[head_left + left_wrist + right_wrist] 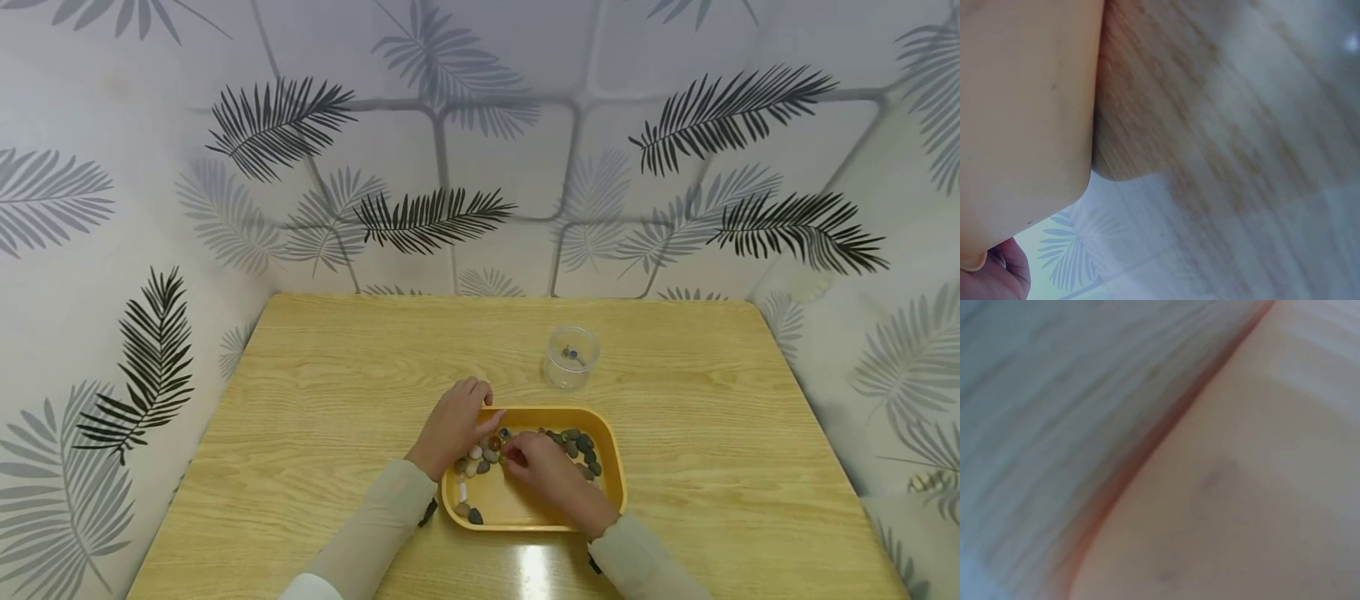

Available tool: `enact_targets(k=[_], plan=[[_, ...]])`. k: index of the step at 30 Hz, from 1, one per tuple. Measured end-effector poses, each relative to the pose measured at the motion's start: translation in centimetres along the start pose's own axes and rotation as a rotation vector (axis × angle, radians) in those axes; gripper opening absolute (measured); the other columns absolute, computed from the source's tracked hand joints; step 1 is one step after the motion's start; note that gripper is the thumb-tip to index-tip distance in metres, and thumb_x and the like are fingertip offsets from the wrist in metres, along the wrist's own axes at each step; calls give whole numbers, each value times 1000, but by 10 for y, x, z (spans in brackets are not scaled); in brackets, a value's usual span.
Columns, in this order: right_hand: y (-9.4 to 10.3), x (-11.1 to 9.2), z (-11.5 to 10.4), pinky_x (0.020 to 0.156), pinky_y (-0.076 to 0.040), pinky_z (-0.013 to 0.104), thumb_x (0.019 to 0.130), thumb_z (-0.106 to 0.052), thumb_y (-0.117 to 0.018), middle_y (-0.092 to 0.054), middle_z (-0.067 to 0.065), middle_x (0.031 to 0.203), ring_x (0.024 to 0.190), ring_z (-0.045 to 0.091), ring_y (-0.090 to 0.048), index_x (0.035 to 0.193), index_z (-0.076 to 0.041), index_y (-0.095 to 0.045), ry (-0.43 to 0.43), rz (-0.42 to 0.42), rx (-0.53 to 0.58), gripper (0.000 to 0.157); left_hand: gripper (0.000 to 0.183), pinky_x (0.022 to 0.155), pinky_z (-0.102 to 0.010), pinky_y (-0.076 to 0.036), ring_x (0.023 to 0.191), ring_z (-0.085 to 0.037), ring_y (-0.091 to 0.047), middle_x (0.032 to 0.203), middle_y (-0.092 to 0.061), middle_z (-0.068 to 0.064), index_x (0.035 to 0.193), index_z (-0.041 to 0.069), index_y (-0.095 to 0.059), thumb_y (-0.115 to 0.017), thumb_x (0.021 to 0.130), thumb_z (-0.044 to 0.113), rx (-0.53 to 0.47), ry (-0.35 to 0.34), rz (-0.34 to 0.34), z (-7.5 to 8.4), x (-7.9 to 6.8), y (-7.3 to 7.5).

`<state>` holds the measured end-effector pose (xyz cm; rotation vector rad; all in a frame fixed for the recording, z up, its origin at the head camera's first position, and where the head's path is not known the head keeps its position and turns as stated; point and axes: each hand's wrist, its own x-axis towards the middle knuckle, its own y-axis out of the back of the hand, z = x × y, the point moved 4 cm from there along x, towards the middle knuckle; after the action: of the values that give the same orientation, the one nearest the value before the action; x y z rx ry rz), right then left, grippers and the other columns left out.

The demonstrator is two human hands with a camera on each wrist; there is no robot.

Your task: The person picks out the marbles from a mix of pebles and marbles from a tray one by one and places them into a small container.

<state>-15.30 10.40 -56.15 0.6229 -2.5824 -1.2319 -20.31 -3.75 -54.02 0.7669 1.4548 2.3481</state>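
Observation:
A yellow tray [525,527] holds pebbles and a few glass marbles. My left hand [453,425] grips its back left rim, thumb over the inside and fingers outside; the left wrist view shows part of this hand [1007,272] at the rim. Inside the tray, my right hand [551,475] is bent down with curled fingers, pinching what looks like a small yellow-green marble [502,458], mostly hidden. Close by lie a blue marble [504,433], an amber marble [494,443] and pale pebbles [476,452]. The right wrist view shows only the blurred tray wall [1229,487] and tabletop.
Behind the tray stands a clear round container [572,371] with a few small marbles in it. Dark pebbles [585,446] line the tray's right side, and two more pebbles [475,517] sit at its front left. A leaf-patterned covering [495,167] rises beyond the wooden table [337,358].

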Motion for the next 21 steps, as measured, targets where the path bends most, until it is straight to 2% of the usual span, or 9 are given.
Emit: enact_targets(k=[12, 21], plan=[[-2, 0, 0, 61, -42, 24, 86, -12, -66, -53, -8, 72, 65, 7, -46, 86, -7, -67, -14, -1, -1, 5, 25, 67, -26, -41, 76, -11, -45, 85, -48, 5, 91, 14, -52, -61, 89, 38, -7, 1, 6, -1, 0, -1], [-3, -1, 1, 63, -43, 24, 86, -16, -67, -54, -10, 75, 68, 7, -49, 88, -12, -67, -39, -41, 9, 5, 25, 66, -26, -41, 74, -11, -44, 84, -47, 5, 90, 15, -52, -62, 89, 38, -5, -1, 9, 1, 0, 1]])
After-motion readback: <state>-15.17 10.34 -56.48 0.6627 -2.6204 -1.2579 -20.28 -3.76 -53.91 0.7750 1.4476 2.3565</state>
